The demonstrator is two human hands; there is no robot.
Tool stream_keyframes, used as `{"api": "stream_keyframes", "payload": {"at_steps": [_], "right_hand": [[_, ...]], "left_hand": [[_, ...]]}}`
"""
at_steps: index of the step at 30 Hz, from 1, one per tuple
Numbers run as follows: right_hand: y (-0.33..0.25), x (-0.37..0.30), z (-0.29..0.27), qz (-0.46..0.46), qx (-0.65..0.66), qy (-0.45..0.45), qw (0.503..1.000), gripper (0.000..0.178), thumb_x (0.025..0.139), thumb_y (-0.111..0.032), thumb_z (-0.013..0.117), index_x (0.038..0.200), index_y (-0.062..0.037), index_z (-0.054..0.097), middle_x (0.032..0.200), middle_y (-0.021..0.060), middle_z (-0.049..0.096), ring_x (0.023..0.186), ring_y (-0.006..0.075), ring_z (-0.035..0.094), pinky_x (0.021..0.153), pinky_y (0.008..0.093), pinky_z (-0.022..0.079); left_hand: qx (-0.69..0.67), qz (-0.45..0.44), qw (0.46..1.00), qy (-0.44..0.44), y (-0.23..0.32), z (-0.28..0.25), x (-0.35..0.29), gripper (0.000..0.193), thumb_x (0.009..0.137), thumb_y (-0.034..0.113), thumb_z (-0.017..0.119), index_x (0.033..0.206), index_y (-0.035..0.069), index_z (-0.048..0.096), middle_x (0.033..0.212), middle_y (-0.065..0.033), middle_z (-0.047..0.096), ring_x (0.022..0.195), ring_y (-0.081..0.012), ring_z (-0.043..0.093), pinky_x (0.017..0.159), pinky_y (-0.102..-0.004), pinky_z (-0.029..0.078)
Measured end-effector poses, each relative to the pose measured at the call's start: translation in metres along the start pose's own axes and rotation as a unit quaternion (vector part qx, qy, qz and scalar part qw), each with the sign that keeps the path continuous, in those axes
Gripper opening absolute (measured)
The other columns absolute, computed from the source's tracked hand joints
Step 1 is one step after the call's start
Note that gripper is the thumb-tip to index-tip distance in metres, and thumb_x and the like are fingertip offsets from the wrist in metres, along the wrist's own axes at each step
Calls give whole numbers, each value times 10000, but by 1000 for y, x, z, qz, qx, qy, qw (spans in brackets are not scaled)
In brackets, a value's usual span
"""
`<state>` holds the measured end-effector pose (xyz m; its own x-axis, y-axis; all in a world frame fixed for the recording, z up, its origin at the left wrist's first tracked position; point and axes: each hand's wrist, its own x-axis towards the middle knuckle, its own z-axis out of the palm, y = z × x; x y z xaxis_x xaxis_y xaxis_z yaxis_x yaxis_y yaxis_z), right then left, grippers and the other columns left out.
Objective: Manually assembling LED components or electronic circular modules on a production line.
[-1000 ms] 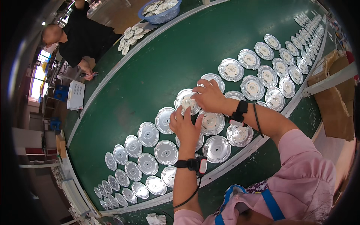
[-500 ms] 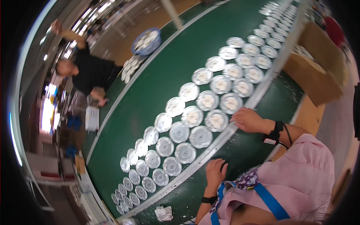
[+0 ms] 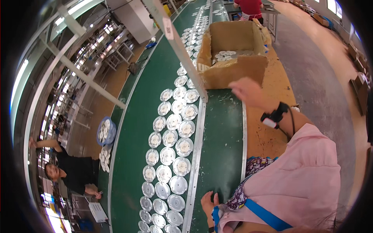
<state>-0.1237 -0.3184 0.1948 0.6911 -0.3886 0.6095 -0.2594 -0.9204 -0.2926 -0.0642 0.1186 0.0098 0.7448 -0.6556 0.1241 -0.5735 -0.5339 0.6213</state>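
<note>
My right hand (image 3: pixel 246 92) hangs just in front of the open cardboard box (image 3: pixel 236 72), over the green side surface. Its fingers are smeared by motion, so whether they hold anything does not show. White round plates (image 3: pixel 225 55) lie inside the box. My left hand (image 3: pixel 209 205) rests low by the green side surface (image 3: pixel 219 155), thumb and fingers apart, holding nothing. Along the green conveyor belt (image 3: pixel 130 143) run rows of clear, shiny round discs. Farther discs (image 3: pixel 182 166) carry white round plates; nearer discs (image 3: pixel 176 202) show none.
A metal rail (image 3: pixel 199 139) divides belt from side surface, and a white post (image 3: pixel 175 42) rises from it. Across the belt, a person in black (image 3: pixel 77 171) stands near a blue basket (image 3: pixel 112 134) of white pieces. Someone in red (image 3: pixel 250 7) is farther along.
The view has swung right, bringing the cardboard box to the middle. My right hand has left the rail beside the discs and moved to the box. My left hand stays low at the side surface.
</note>
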Motion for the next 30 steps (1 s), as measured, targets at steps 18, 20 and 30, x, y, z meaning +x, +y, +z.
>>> {"api": "stream_keyframes", "payload": {"at_steps": [18,20,30], "right_hand": [[331,-27,-32,500,380,199,752,642,833,-538,447,1279,-85,358,1255,99,433,1138,229,392,895,427,332],[359,-49,0,545,408,155,716,588,835,-540,440,1235,-111,399,1217,71,456,1086,214,421,860,409,348],[389,-89,151,604,670,86,423,415,850,-441,473,1060,-87,526,984,61,574,953,182,517,818,415,422]], "left_hand": [[-495,-292,793,-202,221,65,328,894,808,620,411,1367,-1,94,1414,-185,163,1241,-349,297,925,-494,359],[-492,-350,772,-198,277,85,383,939,769,632,472,1373,22,92,1424,-173,118,1234,-355,301,923,-533,338],[-492,-423,737,-188,281,148,453,411,777,147,600,1149,61,449,1062,-126,545,994,-309,524,847,-510,426]]}}
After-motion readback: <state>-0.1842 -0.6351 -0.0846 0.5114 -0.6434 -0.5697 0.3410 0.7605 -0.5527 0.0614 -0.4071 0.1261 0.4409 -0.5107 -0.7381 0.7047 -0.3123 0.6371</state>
